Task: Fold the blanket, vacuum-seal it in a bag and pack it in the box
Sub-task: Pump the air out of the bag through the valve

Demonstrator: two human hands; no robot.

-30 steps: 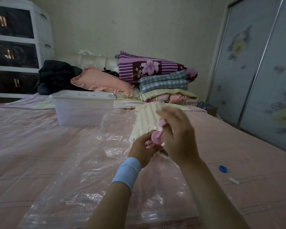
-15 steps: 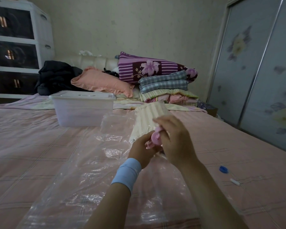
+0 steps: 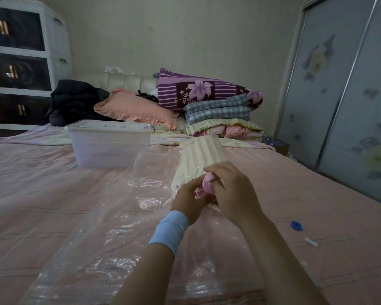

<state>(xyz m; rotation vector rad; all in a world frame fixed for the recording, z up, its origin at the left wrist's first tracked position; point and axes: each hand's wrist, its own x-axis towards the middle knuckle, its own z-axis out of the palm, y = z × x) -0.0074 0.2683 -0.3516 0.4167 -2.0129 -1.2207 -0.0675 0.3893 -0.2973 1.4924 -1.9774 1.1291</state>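
Observation:
A clear plastic vacuum bag (image 3: pixel 110 243) lies spread over the pink bed. Inside its far end sits a folded cream ribbed blanket (image 3: pixel 201 158). At the bag, in front of the blanket, stands a small pink hand pump (image 3: pixel 207 186). My left hand (image 3: pixel 188 198), with a light blue wristband, grips the pump's lower part. My right hand (image 3: pixel 233 192) is curled over the pump's top and hides most of it. A translucent plastic box (image 3: pixel 109 145) with its lid on stands on the bed behind and to the left.
A blue valve cap (image 3: pixel 296 225) and a small white clip (image 3: pixel 311 242) lie on the bed at right. Pillows and folded bedding (image 3: pixel 218 113) are stacked at the headboard, beside dark clothes (image 3: pixel 75 102). Drawers (image 3: pixel 20 62) stand far left, wardrobe doors (image 3: pixel 350 95) at right.
My right hand has come down from raised to low over the pump, pushing its pink handle in. My left hand has stayed on the pump's base.

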